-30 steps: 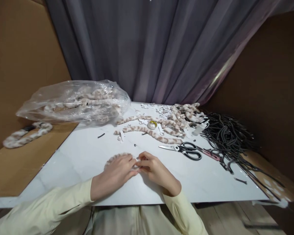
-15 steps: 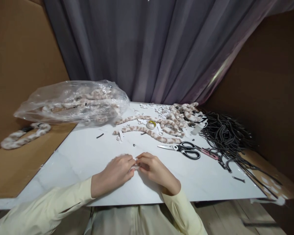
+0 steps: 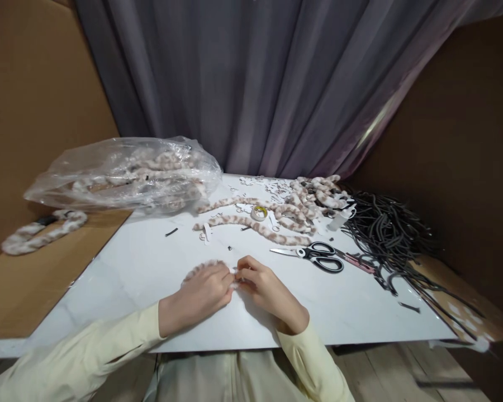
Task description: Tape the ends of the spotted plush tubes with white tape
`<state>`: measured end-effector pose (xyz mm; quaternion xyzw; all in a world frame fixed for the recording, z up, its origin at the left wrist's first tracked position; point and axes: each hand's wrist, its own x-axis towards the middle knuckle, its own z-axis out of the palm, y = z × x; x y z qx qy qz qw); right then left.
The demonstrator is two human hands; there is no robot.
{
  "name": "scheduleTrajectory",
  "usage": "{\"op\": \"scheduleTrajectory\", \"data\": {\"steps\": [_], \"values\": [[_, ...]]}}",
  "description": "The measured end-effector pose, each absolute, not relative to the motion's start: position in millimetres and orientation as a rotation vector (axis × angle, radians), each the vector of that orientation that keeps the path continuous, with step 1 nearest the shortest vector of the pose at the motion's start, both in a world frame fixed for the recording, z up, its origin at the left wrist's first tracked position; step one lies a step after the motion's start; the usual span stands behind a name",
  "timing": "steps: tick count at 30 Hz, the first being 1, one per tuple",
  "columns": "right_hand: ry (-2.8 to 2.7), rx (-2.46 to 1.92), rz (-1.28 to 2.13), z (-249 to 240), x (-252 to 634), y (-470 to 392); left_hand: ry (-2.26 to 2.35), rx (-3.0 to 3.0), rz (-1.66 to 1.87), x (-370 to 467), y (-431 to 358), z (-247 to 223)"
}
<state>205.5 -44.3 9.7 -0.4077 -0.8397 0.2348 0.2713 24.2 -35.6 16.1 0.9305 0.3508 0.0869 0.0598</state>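
Both hands meet over the front of the white table, fingers close together. My left hand (image 3: 203, 295) is closed around a white-and-brown fluffy strip (image 3: 205, 268), whose curved part shows behind the knuckles. At the strip's end, my right hand (image 3: 262, 285) pinches with bent fingers; a bit of white fluff shows between the two hands. What exactly the right fingertips grip is partly hidden. Beyond the hands lies another fluffy strip (image 3: 255, 228), and a tiny black piece (image 3: 229, 248) rests nearer. Scissors (image 3: 308, 254) with black-and-white handles lie to the right.
At the back left is a clear plastic bag (image 3: 88, 162) of fluffy loops. A fluffy loop (image 3: 37, 240) lies on cardboard at left. A tape roll (image 3: 259, 213), a small bottle (image 3: 339, 219) and a heap of black cords (image 3: 389, 229) are on the right half.
My left hand has shifted slightly right and down, so more of the fluffy strip shows behind it. My right fingers have lifted slightly and moved a little right.
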Motion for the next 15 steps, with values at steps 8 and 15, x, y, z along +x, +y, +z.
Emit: {"op": "scheduleTrajectory", "data": {"steps": [8,15], "values": [[-2.225,-1.141,0.652,7.8,210.0,-41.9,1.017,2.604,0.251,18.6,-27.7,15.9],[-2.318,-1.173,0.569,30.5,216.8,-36.1,1.026,2.542,0.293,22.0,-26.1,23.3]]}}
